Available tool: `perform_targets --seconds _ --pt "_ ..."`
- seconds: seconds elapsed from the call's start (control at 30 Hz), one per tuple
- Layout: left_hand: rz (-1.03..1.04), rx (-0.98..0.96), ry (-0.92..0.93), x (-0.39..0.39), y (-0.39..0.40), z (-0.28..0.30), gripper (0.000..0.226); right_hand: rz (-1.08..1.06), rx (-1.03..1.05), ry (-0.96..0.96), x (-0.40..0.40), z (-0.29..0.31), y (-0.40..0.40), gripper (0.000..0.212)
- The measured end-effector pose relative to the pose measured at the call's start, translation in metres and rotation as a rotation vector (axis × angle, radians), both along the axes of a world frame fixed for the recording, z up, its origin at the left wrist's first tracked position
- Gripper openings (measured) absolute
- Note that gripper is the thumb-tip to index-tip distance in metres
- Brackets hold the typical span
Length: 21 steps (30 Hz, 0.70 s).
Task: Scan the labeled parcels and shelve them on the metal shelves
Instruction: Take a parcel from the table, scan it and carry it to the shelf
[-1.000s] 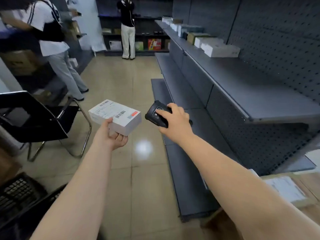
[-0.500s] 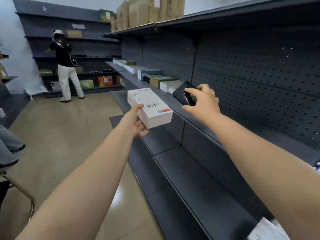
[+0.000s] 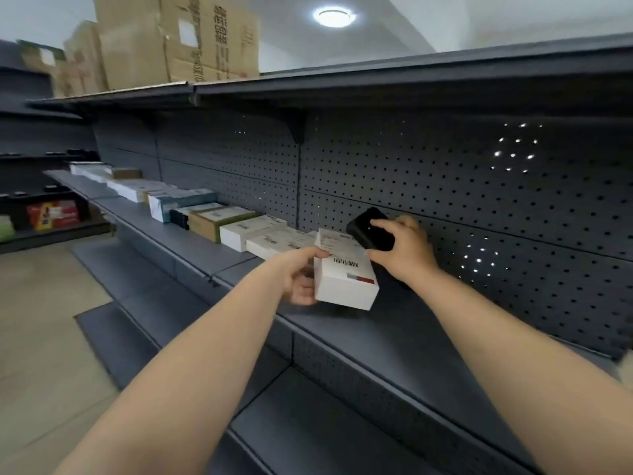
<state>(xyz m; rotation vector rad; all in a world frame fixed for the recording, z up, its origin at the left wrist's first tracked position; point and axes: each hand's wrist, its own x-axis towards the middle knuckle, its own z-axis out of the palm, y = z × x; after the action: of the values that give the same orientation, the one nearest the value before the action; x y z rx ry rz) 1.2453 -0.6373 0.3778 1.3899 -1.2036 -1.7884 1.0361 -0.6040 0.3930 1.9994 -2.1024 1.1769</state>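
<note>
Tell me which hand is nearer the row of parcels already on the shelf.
Left. The left hand holds the white parcel right beside the row's end; the right hand, gripping the scanner, is beyond it.

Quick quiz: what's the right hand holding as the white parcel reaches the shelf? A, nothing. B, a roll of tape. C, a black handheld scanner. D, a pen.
C: the right hand grips a black handheld scanner just above the white parcel, which the left hand holds over the shelf.
</note>
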Motion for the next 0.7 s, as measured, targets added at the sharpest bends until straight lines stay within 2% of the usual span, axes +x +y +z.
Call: perform_targets --seconds 0.3,0.5,0.6,0.7 --pt "-0.437 0.025 -0.114 -0.014 -0.082 -0.010 0.053 -0.366 -0.011 -0.105 0.001 -0.014 -0.018 0.066" --pt "-0.564 0.012 -0.150 -0.014 -0.105 -0.012 0.050 -0.536 0.042 -0.145 0.027 -0.025 -0.022 0.066" --pt "-0.599 -0.085 -0.182 -0.013 -0.105 -0.010 0.050 -0.578 0.066 -0.142 0.039 -0.027 -0.021 0.065" --pt "-0.610 -0.375 -0.264 -0.016 -0.100 -0.011 0.063 -0.606 0.059 -0.155 0.044 -0.028 -0.018 0.064"
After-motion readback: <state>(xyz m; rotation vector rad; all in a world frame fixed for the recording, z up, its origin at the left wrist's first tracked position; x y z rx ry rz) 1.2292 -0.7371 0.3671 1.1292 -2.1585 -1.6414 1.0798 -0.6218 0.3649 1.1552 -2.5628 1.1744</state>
